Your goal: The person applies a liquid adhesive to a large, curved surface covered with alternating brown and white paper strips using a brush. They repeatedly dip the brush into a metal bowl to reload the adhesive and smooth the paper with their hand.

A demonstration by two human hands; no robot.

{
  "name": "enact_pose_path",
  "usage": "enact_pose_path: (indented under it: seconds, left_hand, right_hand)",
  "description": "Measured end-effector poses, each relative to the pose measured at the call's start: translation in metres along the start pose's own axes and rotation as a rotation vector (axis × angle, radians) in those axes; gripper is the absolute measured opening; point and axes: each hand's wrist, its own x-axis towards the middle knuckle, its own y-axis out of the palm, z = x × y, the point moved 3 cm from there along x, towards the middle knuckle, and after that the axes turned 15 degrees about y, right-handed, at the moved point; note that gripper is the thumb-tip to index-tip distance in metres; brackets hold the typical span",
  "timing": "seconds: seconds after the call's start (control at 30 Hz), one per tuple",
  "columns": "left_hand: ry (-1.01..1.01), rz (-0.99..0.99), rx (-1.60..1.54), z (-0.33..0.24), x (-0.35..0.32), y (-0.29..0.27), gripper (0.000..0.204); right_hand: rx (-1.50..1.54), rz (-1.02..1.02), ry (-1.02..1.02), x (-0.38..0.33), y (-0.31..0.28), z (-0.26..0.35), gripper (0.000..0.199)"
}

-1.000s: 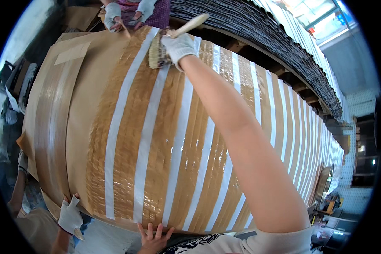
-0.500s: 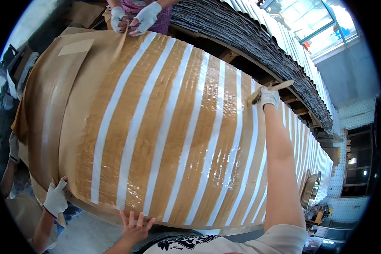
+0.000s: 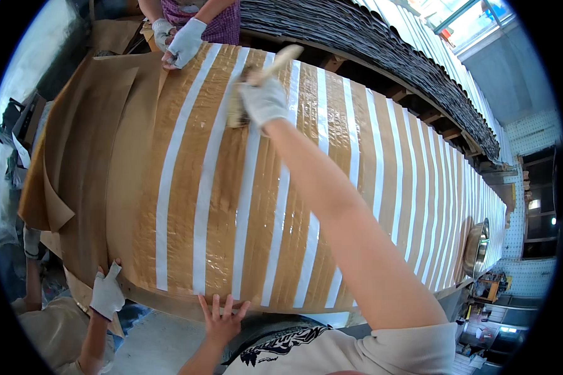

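A long table surface is covered by brown paper strips (image 3: 228, 206) with white bands between them; much of it shines as if wet. In my gloved right hand (image 3: 266, 101) is a wide flat brush (image 3: 284, 60) with a pale wooden handle. Its bristles are pressed near the far left part of the strips, smeared by motion. My bare left hand (image 3: 223, 320) rests with spread fingers at the near edge. Farther left lies a brown paper sheet (image 3: 128, 169), its left part folded over.
A co-worker's gloved hands (image 3: 182, 47) are at the sheet's far edge. Another co-worker's gloved hand (image 3: 107, 294) touches its near left edge. A metal bowl (image 3: 475, 247) sits toward the right end. Dark, wavy stacked sheets (image 3: 356, 53) line the far side.
My right hand has swept the brush leftward along the far side. The view has shifted somewhat. My left hand stays at the near edge, and a corner of the folded sheet now shows.
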Motion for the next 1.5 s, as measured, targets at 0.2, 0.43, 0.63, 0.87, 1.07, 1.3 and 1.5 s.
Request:
enact_pose_path:
  seconds: [0.2, 0.43, 0.63, 0.87, 1.07, 1.3, 1.5]
  left_hand:
    - [0.041, -0.067, 0.035, 0.004, -0.002, 0.006, 0.070]
    - [0.067, -0.064, 0.011, 0.004, -0.010, 0.013, 0.077]
    - [0.051, -0.100, 0.020, 0.001, -0.005, 0.010, 0.055]
    - [0.038, -0.108, 0.044, 0.000, -0.001, 0.004, 0.052]
    - [0.070, -0.186, 0.058, 0.005, -0.001, 0.009, 0.062]
    - [0.090, -0.188, 0.102, 0.008, -0.009, 0.018, 0.068]
    - [0.067, -0.205, 0.020, 0.006, -0.008, 0.020, 0.068]
  right_hand:
    - [-0.180, -0.251, 0.299, 0.015, -0.205, -0.150, 0.048]
    - [-0.328, -0.516, 0.446, 0.031, -0.283, -0.203, 0.049]
    - [-0.074, -0.064, 0.011, -0.035, -0.103, -0.012, 0.034]
    - [0.028, 0.255, 0.193, -0.110, 0.024, 0.044, 0.049]
    - [0.071, -0.083, 0.226, -0.098, -0.117, -0.085, 0.048]
    - [0.033, -0.514, 0.209, -0.120, -0.273, -0.228, 0.034]
    - [0.028, -0.346, 0.179, -0.126, -0.211, -0.118, 0.027]
